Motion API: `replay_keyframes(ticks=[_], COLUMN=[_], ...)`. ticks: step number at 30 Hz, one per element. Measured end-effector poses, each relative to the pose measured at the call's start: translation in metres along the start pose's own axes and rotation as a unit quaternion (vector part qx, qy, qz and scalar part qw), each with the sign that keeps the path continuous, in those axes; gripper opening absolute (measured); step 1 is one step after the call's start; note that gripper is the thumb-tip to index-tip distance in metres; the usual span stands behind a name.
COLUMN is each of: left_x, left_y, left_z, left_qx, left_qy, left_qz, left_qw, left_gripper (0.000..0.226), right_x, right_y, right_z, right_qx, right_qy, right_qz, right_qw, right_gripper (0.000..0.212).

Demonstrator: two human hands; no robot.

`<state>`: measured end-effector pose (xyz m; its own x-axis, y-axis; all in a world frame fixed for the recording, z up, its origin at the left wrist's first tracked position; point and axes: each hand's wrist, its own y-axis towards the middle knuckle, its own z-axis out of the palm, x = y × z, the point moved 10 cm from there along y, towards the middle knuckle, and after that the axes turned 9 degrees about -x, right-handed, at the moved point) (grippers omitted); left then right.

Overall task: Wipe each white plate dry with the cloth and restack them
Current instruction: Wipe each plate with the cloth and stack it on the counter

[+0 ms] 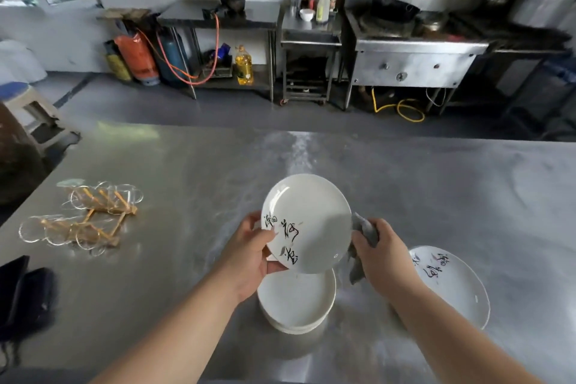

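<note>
My left hand [254,251] grips the left rim of a white plate [314,212] with black brush lettering, tilted up toward me above the steel table [187,165]. My right hand [378,254] holds a grey cloth [364,232] bunched against the plate's right rim and back. Directly below the raised plate sits a stack of white plates [296,302]. A single lettered white plate [452,284] lies flat on the table to the right, partly hidden by my right forearm.
A folded wooden-and-wire rack [84,218] lies on the table's left side. A dark pouch [25,296] rests at the near left edge. Across the aisle stand a steel stove [414,62], shelves, gas cylinders [137,56] and an oil bottle [243,65].
</note>
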<state>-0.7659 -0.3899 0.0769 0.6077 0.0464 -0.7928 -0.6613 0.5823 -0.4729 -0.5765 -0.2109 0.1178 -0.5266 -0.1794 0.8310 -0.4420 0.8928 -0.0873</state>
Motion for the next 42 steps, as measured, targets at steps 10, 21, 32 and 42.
replay_keyframes(ticks=[10, 21, 32, 42], left_x=[-0.034, -0.030, -0.014, -0.033], left_y=[-0.063, -0.095, -0.103, -0.100], left_z=[0.100, 0.169, 0.194, 0.190], left_qx=[0.127, 0.195, 0.179, 0.178], left_qy=[-0.007, 0.021, 0.045, 0.005], left_qz=[0.055, 0.066, 0.066, 0.080], left_qw=[0.990, 0.978, 0.981, 0.981], left_gripper=[0.047, 0.066, 0.057, 0.060], right_x=[0.115, 0.116, 0.118, 0.116], right_y=[-0.037, -0.035, -0.034, -0.058], right_z=[-0.039, -0.101, -0.119, -0.111], right_qx=[0.003, -0.013, 0.020, 0.058], right_qy=[-0.304, -0.228, -0.254, -0.277], right_qz=[-0.298, -0.378, -0.415, -0.494], right_qw=[0.905, 0.897, 0.874, 0.822], right_gripper=[0.099, 0.100, 0.110, 0.097])
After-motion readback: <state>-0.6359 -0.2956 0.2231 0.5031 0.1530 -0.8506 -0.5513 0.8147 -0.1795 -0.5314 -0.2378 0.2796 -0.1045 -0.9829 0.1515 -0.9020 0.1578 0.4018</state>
